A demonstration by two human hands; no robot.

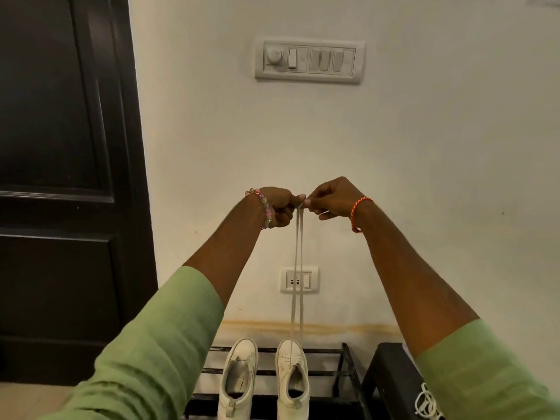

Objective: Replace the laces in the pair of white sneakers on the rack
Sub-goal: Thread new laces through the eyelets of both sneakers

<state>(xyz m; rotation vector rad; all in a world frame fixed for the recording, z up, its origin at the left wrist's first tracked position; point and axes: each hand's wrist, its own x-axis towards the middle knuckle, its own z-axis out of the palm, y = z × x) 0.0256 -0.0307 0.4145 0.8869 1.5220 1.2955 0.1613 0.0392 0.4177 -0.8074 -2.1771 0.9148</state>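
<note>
Two white sneakers stand side by side on the black rack point(345, 374), toes toward the wall. The left sneaker point(239, 380) shows no lace. From the right sneaker point(292, 377) a white lace point(297, 268) runs straight up as two taut strands. My left hand point(280, 206) and my right hand point(328, 200) are raised high in front of the wall, close together, each pinching the lace's upper ends between thumb and fingers. More white laces point(427, 404) lie in a loose bundle on a black box at the lower right.
A dark door point(60, 177) fills the left side. A switch panel point(309, 60) and a wall socket point(299, 279) sit on the white wall behind the lace. The black box point(391, 377) stands right of the rack.
</note>
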